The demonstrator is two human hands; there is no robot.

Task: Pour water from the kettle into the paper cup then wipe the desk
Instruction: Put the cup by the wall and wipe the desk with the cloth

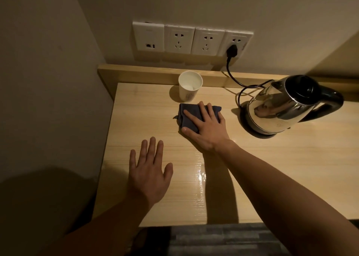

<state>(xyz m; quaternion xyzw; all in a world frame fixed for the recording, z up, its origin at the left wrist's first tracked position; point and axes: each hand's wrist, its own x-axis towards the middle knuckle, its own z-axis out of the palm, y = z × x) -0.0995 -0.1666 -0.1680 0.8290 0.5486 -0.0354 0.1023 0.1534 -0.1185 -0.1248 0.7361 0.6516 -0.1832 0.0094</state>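
Observation:
A white paper cup (pixel 190 86) stands upright at the back of the wooden desk (pixel 272 168), with water visible inside. Just in front of it lies a folded dark blue cloth (pixel 187 112); my right hand (pixel 206 126) presses flat on it, fingers spread over the cloth. My left hand (pixel 149 170) hovers or rests open, palm down, on the desk's near left part, holding nothing. The shiny steel kettle (pixel 281 104) with a black lid and handle sits on its base at the right.
The kettle's black cord (pixel 233 76) runs to a plug in a wall socket strip (pixel 192 39) above the desk's raised back ledge. A wall bounds the desk on the left. A glossy wet-looking streak (pixel 200 176) shines near the desk's front.

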